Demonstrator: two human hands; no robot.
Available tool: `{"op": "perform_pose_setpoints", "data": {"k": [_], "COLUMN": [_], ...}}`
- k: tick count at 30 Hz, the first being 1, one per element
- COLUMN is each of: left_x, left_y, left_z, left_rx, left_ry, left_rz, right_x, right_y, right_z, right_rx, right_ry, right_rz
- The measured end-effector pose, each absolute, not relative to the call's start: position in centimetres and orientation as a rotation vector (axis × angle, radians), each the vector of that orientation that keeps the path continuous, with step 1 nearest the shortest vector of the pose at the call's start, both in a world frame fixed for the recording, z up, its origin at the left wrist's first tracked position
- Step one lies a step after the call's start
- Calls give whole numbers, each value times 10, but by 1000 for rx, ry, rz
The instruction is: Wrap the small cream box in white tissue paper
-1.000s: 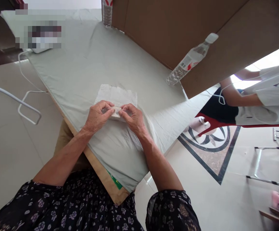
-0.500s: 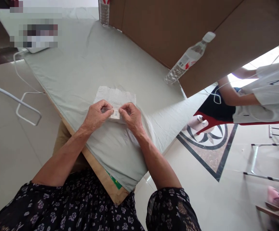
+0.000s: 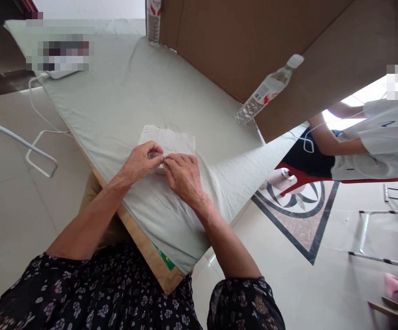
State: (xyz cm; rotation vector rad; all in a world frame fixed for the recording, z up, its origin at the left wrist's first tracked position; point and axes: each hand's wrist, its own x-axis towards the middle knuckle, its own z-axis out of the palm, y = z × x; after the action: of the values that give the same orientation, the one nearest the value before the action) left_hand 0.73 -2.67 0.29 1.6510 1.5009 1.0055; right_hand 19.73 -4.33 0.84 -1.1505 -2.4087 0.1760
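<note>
A white, crinkled packet [image 3: 171, 140] lies flat on the cloth-covered table in front of me, its far part showing beyond my fingers. My left hand [image 3: 143, 160] is closed in a pinch at the packet's near side, thumb and index fingertip together. Beside it, my right hand [image 3: 184, 178] has its back turned up, and its curled fingertips meet the left ones there. Something shiny and clear shows in a small patch between the hands. The fingers cover most of the near part, including the printed label.
A clear plastic bottle [image 3: 265, 94] stands against a large brown cardboard panel [image 3: 219, 46]; another bottle [image 3: 154, 25] is at its far end. White cables hang at the table's left edge. To the right, a person in a white shirt [image 3: 387, 137] sits on a red chair [image 3: 298, 176].
My right hand has rolled over, palm down, and moved left against the left fingertips. The printed label that showed between the hands is now covered. The view has shifted slightly.
</note>
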Motion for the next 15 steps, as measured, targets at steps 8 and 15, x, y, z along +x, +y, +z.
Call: {"op": "perform_pose_setpoints", "data": {"k": [8,15], "left_x": [-18,-18], "left_y": [-43,-37], "left_z": [-2,-16], "left_rx": [1593,1704], "left_ry": [1727,1915], "left_rz": [982,876], "right_x": [193,188], "right_y": [-45,-43], "right_z": [9,11], "right_rx": [-1174,-1163], "right_ry": [-2513,-2650], "right_rz": [15,-148]}}
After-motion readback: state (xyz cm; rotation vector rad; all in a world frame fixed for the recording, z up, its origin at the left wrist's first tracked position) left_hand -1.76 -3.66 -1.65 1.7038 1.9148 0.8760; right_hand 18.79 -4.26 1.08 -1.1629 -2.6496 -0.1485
